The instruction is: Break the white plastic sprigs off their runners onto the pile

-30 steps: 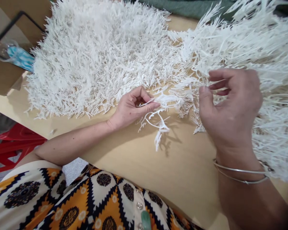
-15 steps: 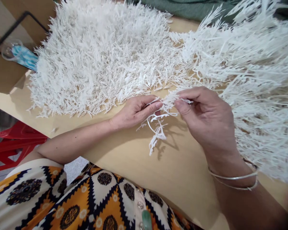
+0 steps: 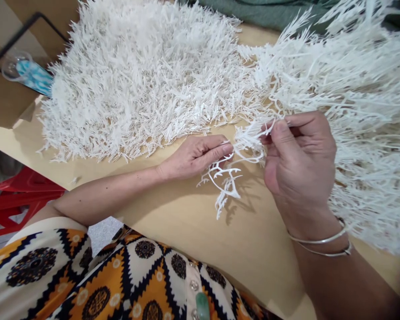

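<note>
My left hand (image 3: pixel 198 155) pinches a white plastic sprig (image 3: pixel 228 184) between thumb and forefinger. Its thin curved stems hang below my fingertips over the table. My right hand (image 3: pixel 300 155) is closed, thumb pressed against the forefinger, on a white piece at the right side of the same cluster. Behind both hands lies a wide heap of short white sprigs (image 3: pixel 136 84). Longer white branches (image 3: pixel 363 115) are piled at the right, partly behind my right hand.
Cardboard (image 3: pixel 3 102) stands at the far left beside a clear cup (image 3: pixel 16 66) and a blue-and-white packet (image 3: pixel 35 78). Green cloth (image 3: pixel 250 13) lies along the back. A red stool (image 3: pixel 23 200) is below the left edge of the tan table (image 3: pixel 193 240).
My right hand has moved right and slightly up, its wrist turned. My left hand has shifted slightly right with the hanging sprig, and the gap between the hands is wider.
</note>
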Action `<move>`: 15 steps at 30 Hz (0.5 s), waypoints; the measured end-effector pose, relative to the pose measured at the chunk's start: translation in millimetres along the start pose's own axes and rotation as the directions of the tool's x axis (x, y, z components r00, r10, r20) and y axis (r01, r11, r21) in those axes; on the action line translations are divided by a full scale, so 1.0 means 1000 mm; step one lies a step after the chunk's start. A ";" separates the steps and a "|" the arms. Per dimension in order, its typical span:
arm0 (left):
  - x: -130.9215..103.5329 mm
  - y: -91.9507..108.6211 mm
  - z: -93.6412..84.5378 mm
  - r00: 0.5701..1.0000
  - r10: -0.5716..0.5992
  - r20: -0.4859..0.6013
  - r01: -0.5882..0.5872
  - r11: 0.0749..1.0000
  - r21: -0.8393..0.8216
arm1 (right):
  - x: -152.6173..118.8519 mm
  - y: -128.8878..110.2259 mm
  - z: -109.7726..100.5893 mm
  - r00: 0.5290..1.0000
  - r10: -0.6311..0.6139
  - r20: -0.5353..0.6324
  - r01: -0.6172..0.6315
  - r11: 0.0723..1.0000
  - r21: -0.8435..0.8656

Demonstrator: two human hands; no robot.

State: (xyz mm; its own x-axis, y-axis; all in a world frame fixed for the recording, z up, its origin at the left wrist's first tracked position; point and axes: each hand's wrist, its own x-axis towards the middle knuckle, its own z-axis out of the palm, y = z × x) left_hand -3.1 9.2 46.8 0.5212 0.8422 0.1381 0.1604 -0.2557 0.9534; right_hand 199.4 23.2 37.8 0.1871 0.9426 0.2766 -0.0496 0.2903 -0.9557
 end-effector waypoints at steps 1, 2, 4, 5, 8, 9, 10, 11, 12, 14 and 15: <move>0.000 0.000 0.000 1.000 0.006 -0.001 -0.006 1.000 -0.003 | 0.001 0.002 -0.001 0.999 -0.032 -0.012 0.032 0.999 -0.019; 0.001 0.000 0.001 1.000 0.012 -0.001 -0.012 1.000 -0.006 | 0.003 0.005 -0.001 0.998 -0.063 -0.020 0.062 0.997 -0.038; 0.001 -0.001 0.002 1.000 0.021 -0.005 -0.021 1.000 -0.005 | 0.005 0.011 -0.003 0.994 -0.105 -0.027 0.103 0.994 -0.047; 0.001 -0.001 0.002 1.000 0.024 -0.011 -0.024 1.000 -0.005 | 0.005 0.013 -0.004 0.994 -0.109 -0.029 0.108 0.994 -0.034; 0.002 -0.001 0.004 0.999 0.039 -0.019 -0.039 0.999 -0.008 | 0.003 0.019 -0.004 0.998 -0.056 -0.002 0.056 0.998 0.016; 0.002 -0.001 0.004 0.999 0.043 -0.019 -0.043 0.999 -0.013 | 0.002 0.020 -0.003 0.999 -0.040 0.014 0.040 0.999 0.018; 0.002 0.000 0.004 0.999 0.045 -0.016 -0.046 0.999 -0.017 | 0.002 0.021 -0.003 0.999 -0.022 0.039 0.022 1.000 0.005; 0.002 0.000 0.004 0.999 0.045 -0.014 -0.045 0.999 -0.020 | 0.002 0.022 -0.005 0.998 -0.011 0.063 0.012 1.000 -0.016; 0.001 -0.001 0.004 0.999 0.044 -0.013 -0.044 0.999 -0.024 | 0.005 0.022 -0.008 0.997 -0.004 0.083 0.008 0.999 -0.041; -0.002 -0.001 0.004 0.999 0.044 -0.002 -0.044 0.998 -0.032 | 0.016 0.019 -0.023 0.996 -0.029 0.082 0.038 0.993 -0.115; -0.004 -0.002 0.004 0.999 0.045 0.010 -0.045 0.999 -0.031 | 0.023 0.016 -0.034 0.996 -0.043 0.080 0.055 0.986 -0.154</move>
State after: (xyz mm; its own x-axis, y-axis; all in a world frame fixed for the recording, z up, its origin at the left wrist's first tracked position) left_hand -2.2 4.3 43.4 0.5365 0.8249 0.1783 0.1110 -0.2784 0.9540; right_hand 236.2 44.1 25.4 0.1100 0.9395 0.3245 0.1129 0.3125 -0.9432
